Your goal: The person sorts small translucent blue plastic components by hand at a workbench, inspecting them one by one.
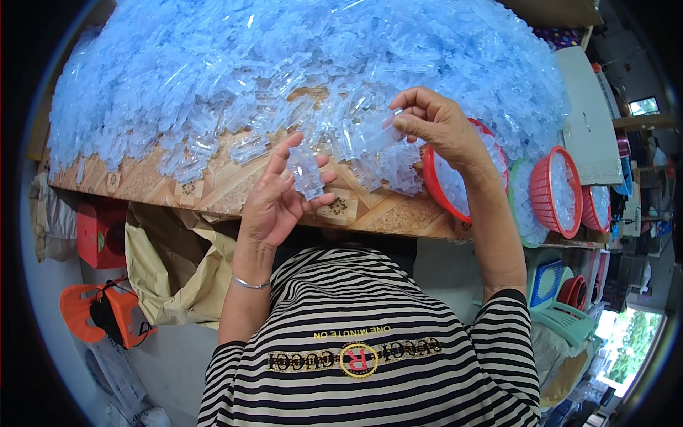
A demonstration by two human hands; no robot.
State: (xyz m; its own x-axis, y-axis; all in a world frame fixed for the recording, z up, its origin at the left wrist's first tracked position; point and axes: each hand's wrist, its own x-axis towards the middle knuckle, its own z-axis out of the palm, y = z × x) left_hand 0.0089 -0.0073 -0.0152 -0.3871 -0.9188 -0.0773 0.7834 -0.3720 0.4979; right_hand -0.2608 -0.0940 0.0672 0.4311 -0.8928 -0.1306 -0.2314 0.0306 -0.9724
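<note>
Over the table (235, 188) spreads a large heap of small transparent plastic pieces (341, 43), bluish in the light. My left hand (270, 206) is turned palm up at the near edge of the heap, its fingers curled around a transparent plastic piece (306, 174). To its right, my right hand (441, 124) pinches another transparent plastic piece (380, 134) between thumb and fingers, just above loose pieces on the table. The exact shape of both pieces is hard to make out. Beneath my right forearm stands a red basket (431, 178) with similar pieces inside.
Farther right are a green-rimmed basket (514, 178) and two more red baskets, one tilted (542, 192) and one behind it (589, 213), all holding pieces. A cardboard panel (587, 114) borders the heap. Below the table's left side, a brown paper sack (171, 277) gapes beside an orange stool-like object (82, 313).
</note>
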